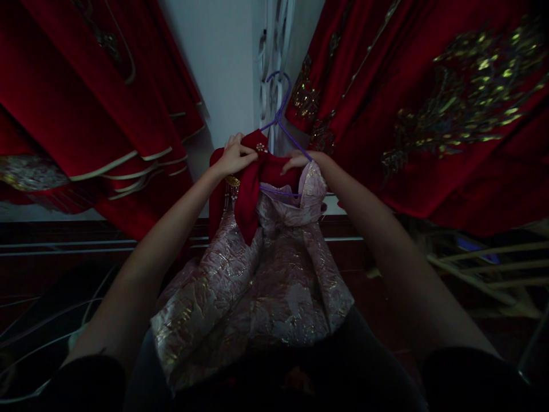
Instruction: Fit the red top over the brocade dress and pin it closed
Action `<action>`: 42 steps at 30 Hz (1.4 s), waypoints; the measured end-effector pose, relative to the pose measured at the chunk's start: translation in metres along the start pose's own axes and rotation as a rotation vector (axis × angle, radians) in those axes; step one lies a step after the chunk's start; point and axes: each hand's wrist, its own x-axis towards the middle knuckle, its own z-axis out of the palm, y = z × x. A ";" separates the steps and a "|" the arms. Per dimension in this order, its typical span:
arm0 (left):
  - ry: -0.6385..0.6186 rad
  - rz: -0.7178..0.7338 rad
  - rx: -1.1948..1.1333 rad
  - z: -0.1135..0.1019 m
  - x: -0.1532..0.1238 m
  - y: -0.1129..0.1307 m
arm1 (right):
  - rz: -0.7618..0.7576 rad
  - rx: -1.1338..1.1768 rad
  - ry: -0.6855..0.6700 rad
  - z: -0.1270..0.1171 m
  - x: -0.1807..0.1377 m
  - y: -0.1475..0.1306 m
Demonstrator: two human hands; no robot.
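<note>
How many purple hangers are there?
1. The purple hanger sticks up between the left hand, which grips red cloth, and the right hand, inside the pink dress. Others may hide behind the hanging red garments.

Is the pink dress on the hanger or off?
On, at the visible side: the hanger arm runs under the dress shoulder by the right hand; red cloth in the left hand hides the rest.

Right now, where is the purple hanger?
Head view, centre: the purple hanger stands against the white wall, its hook above the left hand and the right hand, which grip the red cloth.
</note>
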 end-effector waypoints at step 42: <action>0.072 0.015 0.077 0.026 -0.019 0.014 | 0.173 -0.520 1.286 -0.031 -0.182 0.062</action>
